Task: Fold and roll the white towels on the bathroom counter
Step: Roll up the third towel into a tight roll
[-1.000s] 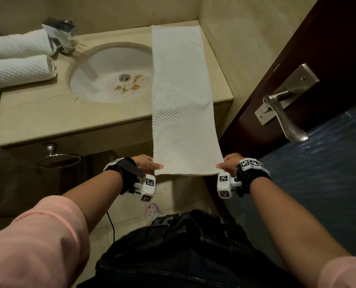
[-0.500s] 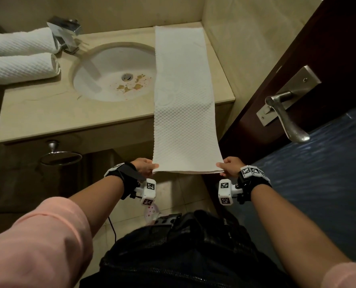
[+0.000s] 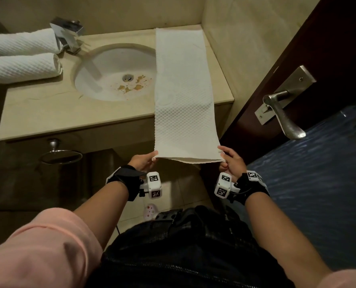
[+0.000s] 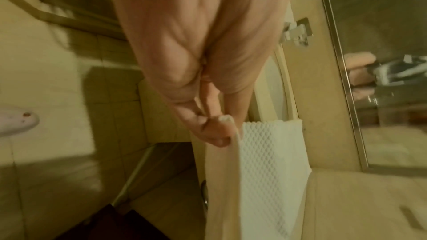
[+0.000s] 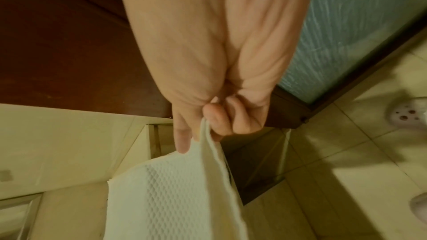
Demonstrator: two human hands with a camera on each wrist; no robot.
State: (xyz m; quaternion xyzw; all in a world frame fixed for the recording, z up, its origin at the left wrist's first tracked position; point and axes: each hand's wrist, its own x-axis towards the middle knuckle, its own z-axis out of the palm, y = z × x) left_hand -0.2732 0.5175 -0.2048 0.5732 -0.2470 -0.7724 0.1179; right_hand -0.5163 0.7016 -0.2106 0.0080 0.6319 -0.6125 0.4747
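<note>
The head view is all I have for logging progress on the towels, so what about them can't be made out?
- Two rolled towels: left ends cut off by the head view's edge.
- Long towel: layer count unclear; underside hidden.
- Left hand and right hand: fingertips under its corners hidden in the head view.
- Towels beyond the counter: out of frame.

Two rolled towels (image 3: 21, 57) at the far left run off the head view's edge, their left ends unseen. The flat towel (image 3: 183, 96) covers the sink's (image 3: 110, 73) right rim and a strip of worktop (image 3: 48, 113). Both wrist views are motion-blurred; the left hand (image 4: 203, 72) hides most of its fingers, and the towel's near end leaves each frame at the bottom.
</note>
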